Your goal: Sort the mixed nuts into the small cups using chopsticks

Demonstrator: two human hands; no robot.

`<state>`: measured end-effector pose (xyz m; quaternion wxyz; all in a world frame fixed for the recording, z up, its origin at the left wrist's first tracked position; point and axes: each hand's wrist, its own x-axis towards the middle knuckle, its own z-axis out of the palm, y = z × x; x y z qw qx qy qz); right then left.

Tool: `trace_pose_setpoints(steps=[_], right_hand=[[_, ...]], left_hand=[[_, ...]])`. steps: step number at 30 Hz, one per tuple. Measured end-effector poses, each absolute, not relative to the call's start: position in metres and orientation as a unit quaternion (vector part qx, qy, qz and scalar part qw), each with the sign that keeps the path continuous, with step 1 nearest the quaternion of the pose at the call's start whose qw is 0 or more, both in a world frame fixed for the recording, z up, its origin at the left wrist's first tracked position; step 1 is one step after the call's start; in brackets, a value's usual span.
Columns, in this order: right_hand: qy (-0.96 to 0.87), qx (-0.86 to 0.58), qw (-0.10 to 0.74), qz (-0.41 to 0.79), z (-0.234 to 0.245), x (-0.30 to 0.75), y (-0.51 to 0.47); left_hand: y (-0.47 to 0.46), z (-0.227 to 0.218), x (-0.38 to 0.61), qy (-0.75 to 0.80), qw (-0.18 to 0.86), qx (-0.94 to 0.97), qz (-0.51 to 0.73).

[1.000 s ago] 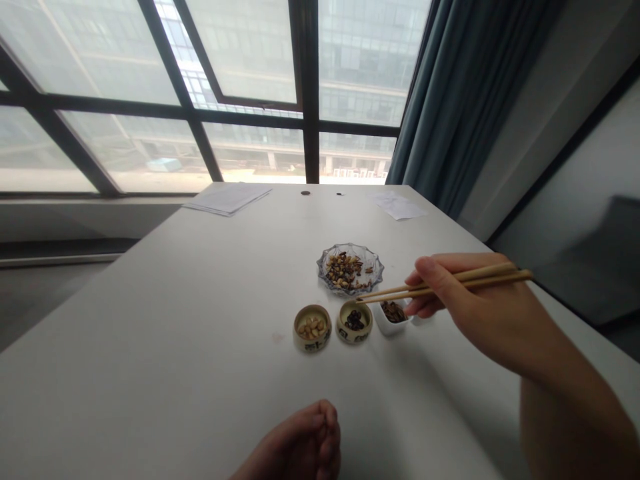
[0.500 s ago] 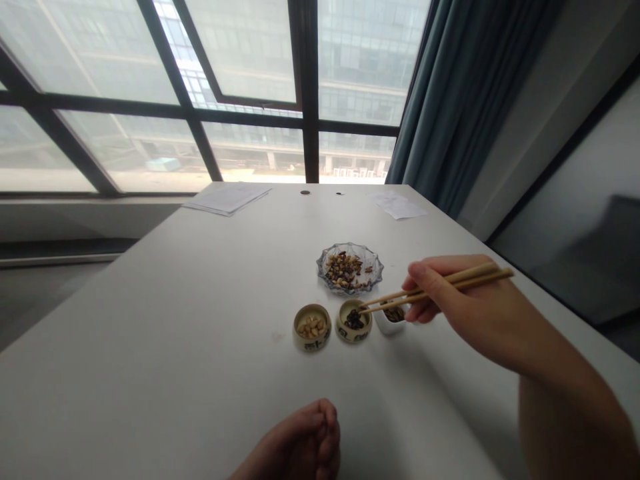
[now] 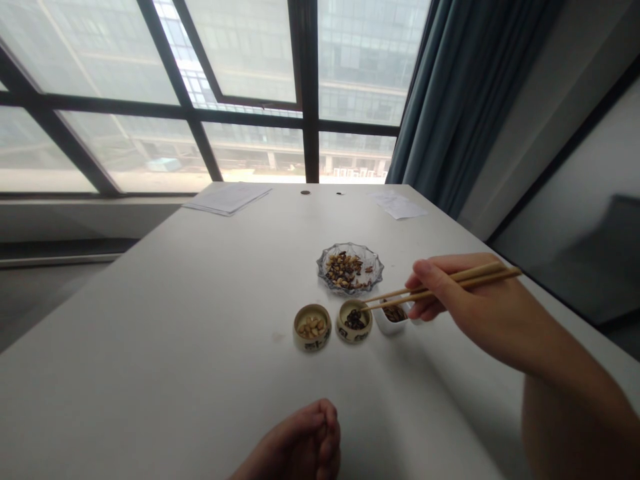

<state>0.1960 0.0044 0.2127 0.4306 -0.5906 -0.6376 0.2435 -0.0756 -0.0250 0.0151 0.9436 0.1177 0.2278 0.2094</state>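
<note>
My right hand [image 3: 460,300] grips a pair of wooden chopsticks [image 3: 430,291], whose tips hover just over the middle small bowl [image 3: 354,321] of dark beans. Left of it stands a matching small bowl [image 3: 312,327] of pale nuts. To its right a white square cup [image 3: 393,315] holds brown seeds, partly hidden by the chopsticks. Behind them a glass dish [image 3: 350,269] carries mixed nuts and seeds. My left hand [image 3: 300,447] rests on the table at the bottom edge with its fingers curled, and I see nothing in it.
The white table [image 3: 200,320] runs to a large window. A stack of papers [image 3: 227,198] lies at the far left, a loose sheet [image 3: 399,205] at the far right. A grey-blue curtain [image 3: 465,100] hangs on the right. My right forearm fills the lower right corner.
My right hand lowered the chopstick tips from near the glass dish down to the middle bowl, then drew back slightly to the right. The left hand stayed still.
</note>
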Motion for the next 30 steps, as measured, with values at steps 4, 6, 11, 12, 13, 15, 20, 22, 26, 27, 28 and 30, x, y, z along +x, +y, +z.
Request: trace_pose_setpoints(steps=[4, 6, 11, 12, 13, 15, 20, 22, 26, 27, 28, 30], right_hand=[[-0.609, -0.594, 0.478, 0.217, 0.204, 0.201, 0.020], [-0.597, -0.589, 0.503, 0.210, 0.197, 0.203, 0.033], [-0.583, -0.569, 0.530, 0.235, 0.168, 0.203, 0.070], [-0.582, -0.568, 0.529, 0.241, 0.161, 0.203, 0.077], [-0.582, -0.568, 0.528, 0.245, 0.155, 0.202, 0.083], [-0.582, -0.569, 0.525, 0.249, 0.144, 0.202, 0.091], [-0.588, -0.543, 0.530, 0.278, 0.125, 0.196, 0.100], [-0.580, -0.538, 0.537, 0.293, 0.119, 0.193, 0.103], [-0.564, -0.540, 0.544, 0.307, 0.108, 0.190, 0.109], [-0.562, -0.539, 0.545, 0.310, 0.105, 0.191, 0.110], [-0.561, -0.537, 0.546, 0.314, 0.103, 0.191, 0.111], [-0.558, -0.533, 0.549, 0.321, 0.099, 0.192, 0.113]], left_hand=[[-0.023, 0.015, -0.075, 0.229, 0.942, 0.118, 0.214], [-0.023, 0.016, -0.074, 0.233, 0.941, 0.112, 0.216], [-0.025, 0.018, -0.075, 0.237, 0.940, 0.113, 0.218], [-0.026, 0.018, -0.075, 0.237, 0.940, 0.112, 0.218], [-0.025, 0.017, -0.075, 0.237, 0.940, 0.112, 0.217], [-0.025, 0.016, -0.075, 0.238, 0.941, 0.109, 0.216], [-0.024, 0.013, -0.074, 0.226, 0.942, 0.110, 0.222], [-0.024, 0.014, -0.074, 0.228, 0.942, 0.107, 0.222], [-0.023, 0.015, -0.074, 0.227, 0.942, 0.108, 0.223], [-0.023, 0.015, -0.074, 0.225, 0.942, 0.111, 0.223], [-0.023, 0.014, -0.074, 0.222, 0.943, 0.115, 0.220], [-0.023, 0.013, -0.074, 0.220, 0.944, 0.119, 0.217]])
